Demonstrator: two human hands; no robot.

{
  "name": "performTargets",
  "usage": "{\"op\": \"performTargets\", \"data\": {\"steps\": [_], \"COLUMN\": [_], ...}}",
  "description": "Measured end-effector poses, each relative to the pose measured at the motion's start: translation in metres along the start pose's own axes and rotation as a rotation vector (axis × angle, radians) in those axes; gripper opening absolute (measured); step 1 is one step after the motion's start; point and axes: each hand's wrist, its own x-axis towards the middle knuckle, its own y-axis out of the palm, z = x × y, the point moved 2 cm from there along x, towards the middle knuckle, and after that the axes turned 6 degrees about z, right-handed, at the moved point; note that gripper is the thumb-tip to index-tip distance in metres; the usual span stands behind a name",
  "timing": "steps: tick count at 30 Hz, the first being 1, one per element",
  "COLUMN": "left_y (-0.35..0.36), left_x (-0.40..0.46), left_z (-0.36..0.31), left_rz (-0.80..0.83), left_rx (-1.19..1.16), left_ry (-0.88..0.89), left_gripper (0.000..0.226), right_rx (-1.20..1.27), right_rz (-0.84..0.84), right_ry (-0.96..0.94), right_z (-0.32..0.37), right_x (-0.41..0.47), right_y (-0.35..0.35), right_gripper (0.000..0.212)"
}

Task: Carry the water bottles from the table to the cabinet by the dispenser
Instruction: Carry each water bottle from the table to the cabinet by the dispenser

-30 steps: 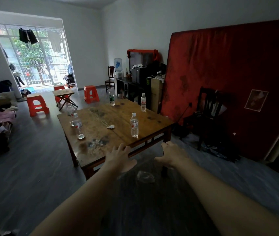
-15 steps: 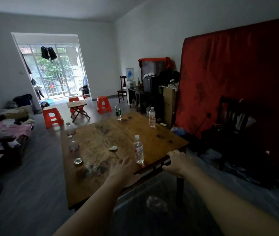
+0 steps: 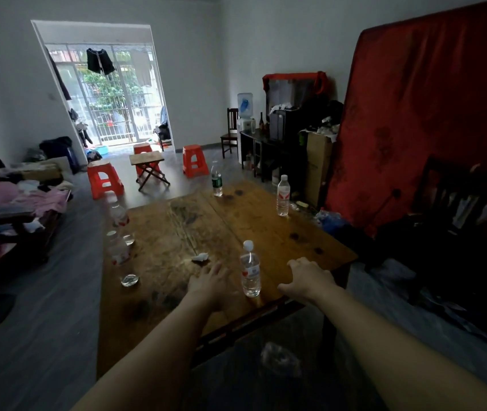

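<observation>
Both hands are reaching out over the near edge of the wooden surface (image 3: 177,232). The left hand (image 3: 208,284) is hovering palm down, fingers (image 3: 217,269) spread wide and holding nothing. The right hand (image 3: 310,278) is hovering with fingers (image 3: 295,264) loosely curled, also holding nothing. A bottle (image 3: 250,269) is standing upright between the two sets of fingers, touching neither. A tissue (image 3: 200,257) is lying just beyond the left fingers. Further beyond the fingers, a red-label bottle (image 3: 283,195) and a green-label bottle (image 3: 216,179) are standing near the far edge. Well to the left of the left fingers, two blurred bottles (image 3: 118,229) are standing by the edge. The cabinet (image 3: 266,143) and dispenser (image 3: 245,112) are far beyond the right fingers, against the wall.
</observation>
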Motion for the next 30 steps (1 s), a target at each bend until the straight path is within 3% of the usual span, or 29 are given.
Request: {"op": "performTargets", "data": {"steps": [11, 23, 27, 30], "left_y": [-0.012, 0.001, 0.016, 0.038], "left_x": [0.152, 0.198, 0.212, 0.215], "left_z": [0.013, 0.023, 0.011, 0.003], "left_rz": [0.046, 0.078, 0.061, 0.014], "left_rx": [-0.053, -0.127, -0.408, -0.76], "left_ry": [-0.03, 0.053, 0.119, 0.161], "left_gripper": [0.091, 0.111, 0.102, 0.077], "right_rx": [-0.027, -0.024, -0.019, 0.001], "right_rz": [0.049, 0.156, 0.166, 0.189], "right_ry": [0.012, 0.017, -0.012, -0.046], "right_z": [0.01, 0.001, 0.003, 0.004], "right_x": [0.151, 0.21, 0.219, 0.224], "right_y": [-0.014, 0.012, 0.015, 0.02], "right_gripper": [0.076, 0.075, 0.074, 0.074]}}
